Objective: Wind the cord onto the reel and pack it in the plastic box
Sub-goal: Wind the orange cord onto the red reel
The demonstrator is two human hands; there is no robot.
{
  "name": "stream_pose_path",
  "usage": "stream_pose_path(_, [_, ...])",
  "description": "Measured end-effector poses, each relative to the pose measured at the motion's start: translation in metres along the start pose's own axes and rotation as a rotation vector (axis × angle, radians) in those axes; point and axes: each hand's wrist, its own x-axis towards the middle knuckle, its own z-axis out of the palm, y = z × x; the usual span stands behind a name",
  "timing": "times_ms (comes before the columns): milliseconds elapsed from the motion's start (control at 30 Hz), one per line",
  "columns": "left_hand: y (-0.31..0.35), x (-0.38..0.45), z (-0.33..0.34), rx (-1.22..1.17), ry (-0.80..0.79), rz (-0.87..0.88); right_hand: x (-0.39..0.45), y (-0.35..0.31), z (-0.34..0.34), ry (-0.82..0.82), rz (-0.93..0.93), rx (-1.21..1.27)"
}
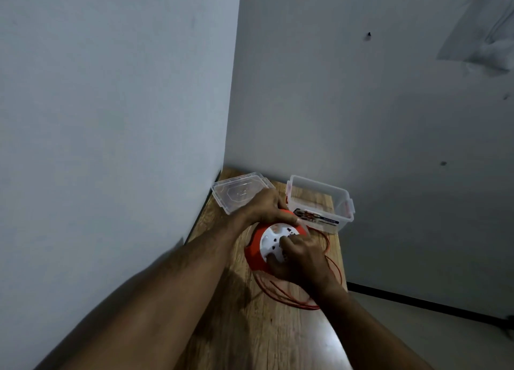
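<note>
While loops of orange cord (289, 294) lie loose on the wooden table (258, 328), the left hand (264, 205) grips the reel (267, 247) rim and the right hand (300, 255) presses closed fingers on its white face. Turn slowly, hold steady. The plastic box (319, 200) waits open just behind.

The right hand (301, 255) covers the near right part of the reel (264, 247), so the sockets on its white face there cannot be made out, and the left hand (267, 205) hides the reel's far rim. The loose cord (281, 293) passes under the right wrist, and where it joins the reel is hidden. The label (317, 216) on the box (319, 200) is too small to read, and both forearms are cut off by the bottom edge.
</note>
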Motion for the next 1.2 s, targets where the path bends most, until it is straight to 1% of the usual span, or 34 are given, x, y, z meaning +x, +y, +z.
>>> stream_pose_path(67, [0.003, 0.003, 0.002, 0.003, 0.056, 0.023, -0.001, -0.011, 0.004, 0.067, 0.235, 0.09])
stream_pose_path(167, [0.003, 0.008, 0.008, 0.02, 0.106, 0.017, 0.003, -0.031, 0.011, 0.118, 0.577, 0.206])
stream_pose_path(267, [0.001, 0.009, 0.017, 0.047, 0.163, 0.027, 0.01, -0.046, 0.021, 0.217, 0.958, 0.463])
stream_pose_path(300, [0.0, 0.01, 0.021, 0.051, 0.18, 0.023, 0.018, -0.049, 0.02, 0.28, 1.119, 0.575])
stream_pose_path(367, [0.001, 0.009, 0.028, 0.056, 0.189, 0.034, 0.034, -0.047, 0.017, 0.434, 1.566, 0.9])
stream_pose_path(400, [0.001, 0.009, 0.03, 0.062, 0.187, 0.043, 0.041, -0.044, 0.017, 0.523, 1.791, 1.143])
stream_pose_path(433, [0.001, 0.008, 0.032, 0.063, 0.189, 0.051, 0.046, -0.039, 0.017, 0.594, 1.94, 1.434])
stream_pose_path(467, [0.001, 0.007, 0.032, 0.058, 0.192, 0.055, 0.046, -0.033, 0.018, 0.63, 1.957, 1.681])
stream_pose_path(500, [0.0, 0.007, 0.031, 0.044, 0.194, 0.054, 0.047, -0.026, 0.02, 0.651, 1.919, 1.828])
stream_pose_path(533, [-0.001, 0.007, 0.029, 0.035, 0.194, 0.048, 0.049, -0.021, 0.022, 0.695, 1.886, 1.909])
stream_pose_path(567, [-0.002, 0.007, 0.026, 0.032, 0.191, 0.045, 0.052, -0.02, 0.018, 0.693, 1.856, 1.912])
stream_pose_path(600, [-0.003, 0.008, 0.024, 0.028, 0.188, 0.037, 0.054, -0.024, 0.012, 0.696, 1.858, 1.897])
stream_pose_path(633, [-0.005, 0.008, 0.022, 0.018, 0.19, 0.025, 0.054, -0.027, 0.003, 0.731, 1.888, 1.798])
stream_pose_path(667, [-0.006, 0.008, 0.021, 0.012, 0.197, 0.016, 0.047, -0.029, -0.004, 0.724, 1.844, 1.626])
stream_pose_path(700, [-0.006, 0.008, 0.019, 0.014, 0.202, 0.006, 0.043, -0.035, -0.012, 0.594, 1.707, 1.354])
stream_pose_path(733, [-0.007, 0.006, 0.017, 0.018, 0.195, -0.002, 0.034, -0.04, -0.016, 0.475, 1.464, 1.059])
stream_pose_path(767, [-0.008, 0.005, 0.015, 0.021, 0.178, -0.012, 0.023, -0.039, -0.016, 0.427, 1.145, 0.788])
stream_pose_path(800, [-0.01, 0.004, 0.013, 0.021, 0.163, -0.022, 0.009, -0.033, -0.014, 0.36, 0.849, 0.569])
stream_pose_path(867, [-0.009, 0.002, 0.008, 0.02, 0.145, -0.039, -0.009, -0.018, -0.013, 0.154, 0.39, 0.228])
stream_pose_path(900, [-0.009, 0.002, 0.007, 0.015, 0.131, -0.048, -0.014, -0.012, -0.016, 0.051, 0.214, 0.12])
stream_pose_path(933, [-0.009, 0.003, 0.006, 0.009, 0.113, -0.053, -0.017, -0.005, -0.017, -0.035, 0.081, 0.055])
stream_pose_path(967, [-0.007, 0.003, 0.005, 0.009, 0.091, -0.055, -0.018, 0.001, -0.02, -0.095, 0.0, 0.006])
stream_pose_path(1033, [-0.004, 0.005, 0.005, 0.022, 0.054, -0.045, -0.018, 0.008, -0.025, -0.153, -0.063, -0.043])
stream_pose_path(1133, [0.0, 0.005, 0.004, 0.037, 0.001, -0.01, -0.013, 0.013, -0.032, -0.142, -0.185, -0.115])
stream_pose_path(1200, [0.002, 0.006, 0.006, 0.036, -0.026, -0.017, -0.01, 0.013, -0.033, -0.175, -0.251, -0.182])
